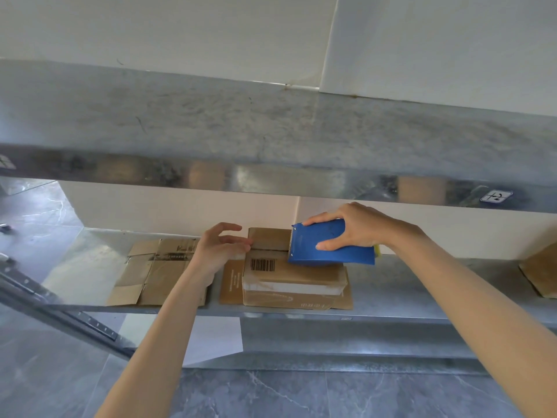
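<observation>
**Taping the box seam on the shelf**

Sealing a small brown cardboard box [294,279] with a barcode label [262,264] on top. Sits mid-shelf on a flattened brown cardboard sheet [230,282], with the far flaps closed to a seam. Resting on the box top, toothed edge at that seam: a blue plastic handheld tape dispenser [331,248]. Gripped from above by the right hand [355,227], with the thumb on the near face and the fingers wrapped over the far side. Left hand [217,248] at the box's left edge, loosely spread, holding nothing, fingertips touching the flap by the seam.

Probably at the start of a tape run. To do it well:
- Press the flaps flat and level with the left fingertips, clear of the teeth.
- Line the dispenser up square on the seam and pull in one steady stroke along it.
- Carry the tape over the box edge before tearing.
- Brace the box, since it looks likely to slide on the loose sheet below.
- Mind the low headroom under the upper shelf.

Surface: grey galvanised metal shelf [407,285], smooth and slightly reflective. Beside the left forearm, a second flattened cardboard box with old tape [156,273]. At the far right edge, part of another brown carton [542,273]. Overhead, a scuffed upper metal shelf [271,131] with a small white sticker [495,196] on its front lip.

Room: plain white wall [180,206] behind, dark grey marble-look floor tiles [271,393] below, a white paper sheet [217,339] under the shelf.
</observation>
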{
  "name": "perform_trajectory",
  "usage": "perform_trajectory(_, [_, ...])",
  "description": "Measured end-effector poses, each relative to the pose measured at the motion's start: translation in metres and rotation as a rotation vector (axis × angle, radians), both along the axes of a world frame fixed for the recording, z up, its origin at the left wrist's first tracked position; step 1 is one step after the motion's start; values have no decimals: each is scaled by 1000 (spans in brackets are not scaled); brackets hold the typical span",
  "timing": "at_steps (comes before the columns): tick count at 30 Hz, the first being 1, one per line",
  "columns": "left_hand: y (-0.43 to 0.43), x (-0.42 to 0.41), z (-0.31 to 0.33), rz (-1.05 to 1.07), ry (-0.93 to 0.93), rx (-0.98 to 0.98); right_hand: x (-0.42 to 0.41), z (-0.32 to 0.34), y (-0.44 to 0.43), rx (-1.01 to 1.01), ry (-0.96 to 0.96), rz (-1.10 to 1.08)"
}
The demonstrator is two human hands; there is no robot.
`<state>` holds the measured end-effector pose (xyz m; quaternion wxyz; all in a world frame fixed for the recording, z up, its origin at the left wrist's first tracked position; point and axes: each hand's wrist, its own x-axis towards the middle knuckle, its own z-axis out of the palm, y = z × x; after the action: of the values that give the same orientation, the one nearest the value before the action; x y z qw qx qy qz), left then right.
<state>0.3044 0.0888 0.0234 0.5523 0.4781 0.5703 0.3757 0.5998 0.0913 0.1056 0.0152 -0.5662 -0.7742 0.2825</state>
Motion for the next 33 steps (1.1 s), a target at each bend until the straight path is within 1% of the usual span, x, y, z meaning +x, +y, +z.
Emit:
perform_trajectory(6, [-2,4,-1,78,38,-1,-1,1,7,-64,5,1])
perform_trajectory(12, [-1,3,-7,147,22,-36,-1,3,10,-131,15,-10])
perform_trajectory(20, [0,5,-17,161,95,0,0,0,8,-131,35,-20])
perform_trajectory(30, [2,5,-24,164,55,43,1,-1,9,-140,36,-24])
perform_trajectory(33, [1,7,-31,180,41,26,1,-1,9,-137,39,-27])
